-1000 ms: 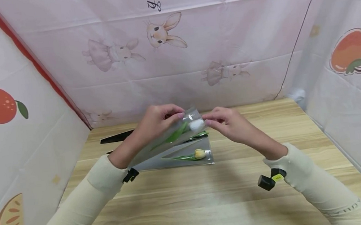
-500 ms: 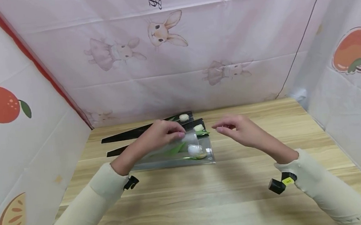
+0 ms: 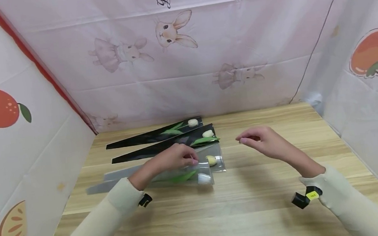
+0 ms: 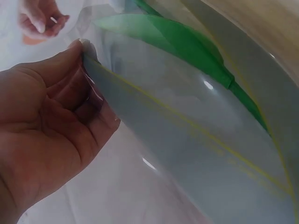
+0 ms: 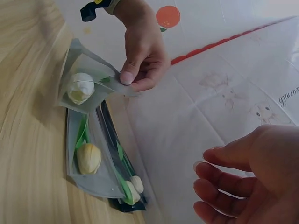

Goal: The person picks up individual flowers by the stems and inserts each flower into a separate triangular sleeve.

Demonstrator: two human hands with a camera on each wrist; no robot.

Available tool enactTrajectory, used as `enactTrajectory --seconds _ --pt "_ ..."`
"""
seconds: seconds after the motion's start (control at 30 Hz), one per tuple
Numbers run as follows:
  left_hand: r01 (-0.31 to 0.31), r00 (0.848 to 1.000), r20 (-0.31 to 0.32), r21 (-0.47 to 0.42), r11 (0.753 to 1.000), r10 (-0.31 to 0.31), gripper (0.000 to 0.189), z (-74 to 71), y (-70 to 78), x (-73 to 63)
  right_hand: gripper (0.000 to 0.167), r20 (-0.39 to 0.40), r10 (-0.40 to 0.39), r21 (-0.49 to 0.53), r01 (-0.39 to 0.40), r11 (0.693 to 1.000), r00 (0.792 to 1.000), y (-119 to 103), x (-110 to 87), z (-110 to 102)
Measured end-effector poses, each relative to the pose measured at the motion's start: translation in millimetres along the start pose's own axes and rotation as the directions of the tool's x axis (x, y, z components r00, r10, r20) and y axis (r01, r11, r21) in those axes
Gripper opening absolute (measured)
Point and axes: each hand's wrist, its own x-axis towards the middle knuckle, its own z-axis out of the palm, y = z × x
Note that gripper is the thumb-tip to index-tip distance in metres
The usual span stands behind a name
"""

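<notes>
My left hand (image 3: pixel 174 157) pinches the upper edge of a grey translucent flower sleeve holding a white artificial tulip (image 3: pixel 204 178). Its green leaf (image 4: pixel 187 44) shows through the film in the left wrist view. Partly under this sleeve lies another grey one with a pale yellow tulip (image 3: pixel 211 160). Behind them, two black-backed sleeves (image 3: pixel 133 140) hold a white tulip each, and the nearer one's green leaf (image 3: pixel 205 140) pokes past the sleeve edge. My right hand (image 3: pixel 264 140) hovers to the right of the flowers, fingers loosely bent, holding nothing.
All the sleeves lie on a wood-grain table (image 3: pixel 253 218), blooms toward the right. A printed cloth backdrop (image 3: pixel 180 96) rises behind the table, with side cloths at left and right.
My left hand has brought the white tulip sleeve down and toward me, uncovering the black sleeves. My right hand has let go of its end and drawn away to the right.
</notes>
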Motion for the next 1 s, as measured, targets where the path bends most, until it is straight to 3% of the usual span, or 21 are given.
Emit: enactTrajectory --seconds 0.2,0.47,0.6,0.77,1.0 --pt "0.02 0.999 0.036 -0.016 1.0 -0.019 0.012 16.5 -13.8 9.7 0.024 0.031 0.053 0.032 -0.054 0.998 0.998 8.3 -11.2 -1.7" --pt "0.096 0.995 0.007 -0.043 0.994 -0.096 0.016 33.1 -29.5 15.5 0.026 0.019 0.094 0.017 -0.094 0.995 0.995 28.9 -28.1 -10.8" --pt "0.147 0.988 -0.037 -0.032 0.989 -0.148 0.014 33.0 -30.1 15.3 0.027 -0.004 0.124 0.001 -0.124 0.992 0.992 42.4 -37.1 -17.5" --pt "0.216 0.972 -0.105 0.044 0.975 -0.21 0.016 30.5 -29.2 14.6 0.029 -0.05 0.148 -0.086 -0.152 0.985 0.988 57.6 -48.7 -23.5" --pt "0.299 0.94 -0.212 0.127 0.946 -0.268 0.022 31.8 -43.2 6.9 0.024 -0.137 0.106 -0.191 -0.132 0.973 0.985 71.9 -63.0 -27.5"
